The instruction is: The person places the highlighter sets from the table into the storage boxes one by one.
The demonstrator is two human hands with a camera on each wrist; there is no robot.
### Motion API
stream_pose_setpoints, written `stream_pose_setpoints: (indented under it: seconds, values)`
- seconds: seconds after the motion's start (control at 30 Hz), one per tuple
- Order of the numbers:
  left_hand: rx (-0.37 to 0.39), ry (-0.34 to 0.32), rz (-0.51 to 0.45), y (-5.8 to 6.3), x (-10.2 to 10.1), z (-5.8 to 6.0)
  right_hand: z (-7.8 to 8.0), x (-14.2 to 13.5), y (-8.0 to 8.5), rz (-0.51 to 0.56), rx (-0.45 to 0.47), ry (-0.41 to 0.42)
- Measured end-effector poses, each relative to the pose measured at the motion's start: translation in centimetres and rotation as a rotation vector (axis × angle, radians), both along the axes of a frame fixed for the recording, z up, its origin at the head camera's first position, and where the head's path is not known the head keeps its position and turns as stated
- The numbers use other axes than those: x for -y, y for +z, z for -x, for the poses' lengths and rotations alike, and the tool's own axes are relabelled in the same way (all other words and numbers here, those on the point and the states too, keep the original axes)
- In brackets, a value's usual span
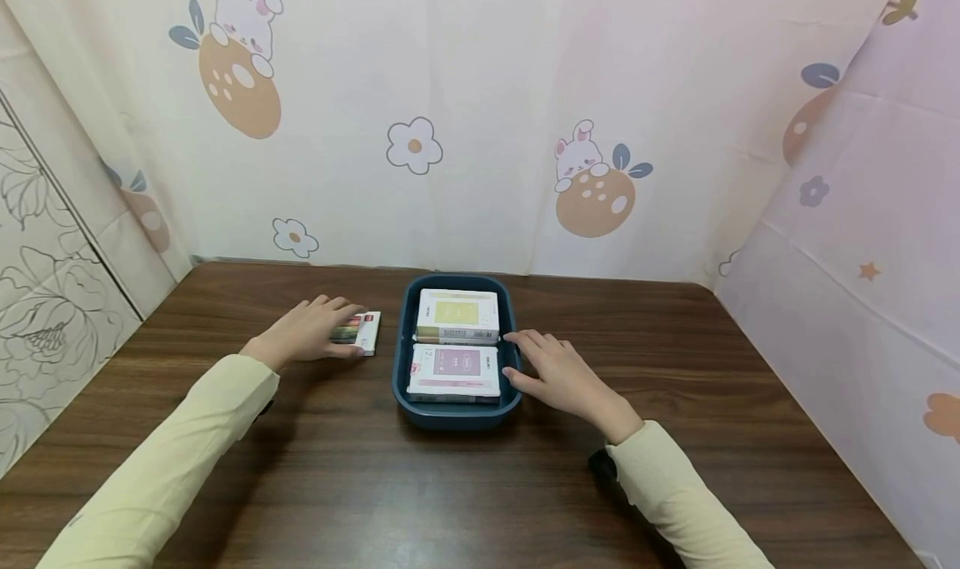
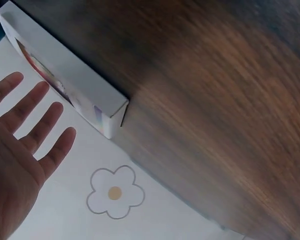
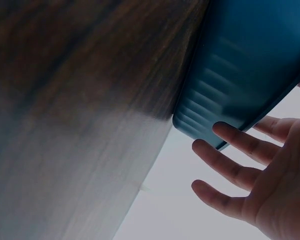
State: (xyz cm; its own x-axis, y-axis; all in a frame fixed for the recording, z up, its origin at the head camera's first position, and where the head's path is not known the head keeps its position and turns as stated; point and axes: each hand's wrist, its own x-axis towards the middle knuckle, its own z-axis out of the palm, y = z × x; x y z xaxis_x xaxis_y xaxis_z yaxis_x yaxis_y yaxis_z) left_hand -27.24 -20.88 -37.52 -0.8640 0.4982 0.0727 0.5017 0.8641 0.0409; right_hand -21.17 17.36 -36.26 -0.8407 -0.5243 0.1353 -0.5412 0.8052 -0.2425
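My left hand [image 1: 311,333] reaches over a small white box [image 1: 367,333] with a colourful picture on it, lying on the table left of the tub. In the left wrist view the fingers [image 2: 37,131] are spread beside the box's long side. At the tub's right side, my right hand [image 1: 558,375] has its fingertips at the rim, the fingers [image 3: 230,165] extended along the outer wall. Inside the dark blue tub [image 1: 456,420] lie two white boxes: one with a yellow panel [image 1: 457,312] at the back, one with a purple panel [image 1: 454,365] in front.
The dark wooden table [image 1: 390,502] ends at the back against a pale curtain [image 1: 487,202] printed with rabbits and flowers. More printed cloth [image 1: 847,302] hangs along the right side. On the left stands a pale panel [image 1: 45,261] with line-drawn flowers.
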Motion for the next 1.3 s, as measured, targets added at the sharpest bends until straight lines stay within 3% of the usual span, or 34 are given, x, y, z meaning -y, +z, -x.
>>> stream_pose_setpoints:
  seconds: [0.8,1.3]
  values:
    - [0.097,-0.008,-0.039,-0.8,0.4,0.6,0.1,0.0,0.0,-0.004,0.001,0.004]
    - [0.095,-0.015,-0.058,-0.9,0.4,1.1,0.1,0.0,0.0,0.002,0.006,0.001]
